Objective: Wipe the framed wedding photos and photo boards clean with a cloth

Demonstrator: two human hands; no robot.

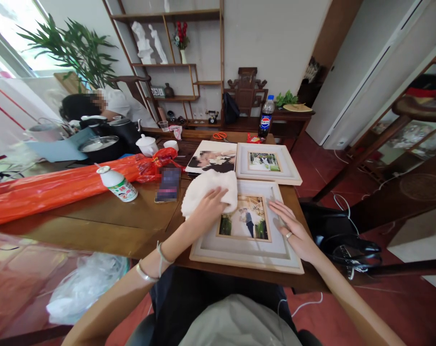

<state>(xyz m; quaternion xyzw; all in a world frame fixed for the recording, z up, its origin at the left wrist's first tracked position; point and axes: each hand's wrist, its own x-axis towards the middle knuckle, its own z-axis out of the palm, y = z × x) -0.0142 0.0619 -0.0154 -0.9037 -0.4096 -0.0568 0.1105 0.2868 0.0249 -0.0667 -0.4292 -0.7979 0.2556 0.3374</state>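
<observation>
My left hand (211,207) presses down on a folded white cloth (206,185), with its fingers curled a little over the top. The cloth covers the upper left corner of a light wooden picture frame (246,257) that lies flat at the table's front edge. Inside the frame is a photo (244,218) of two people outdoors, ringed by a pale mat. On the frame's right side rests my right hand (292,228), its fingers stretched out and holding nothing. The underside of my left hand is hidden.
A second framed photo (266,163) and a flat photo print (212,157) lie behind. To the left are a phone (168,185), a white bottle (117,183) and a long red plastic-wrapped bundle (59,182). A cola bottle (266,117) stands at the back. Another person (124,103) is at far left.
</observation>
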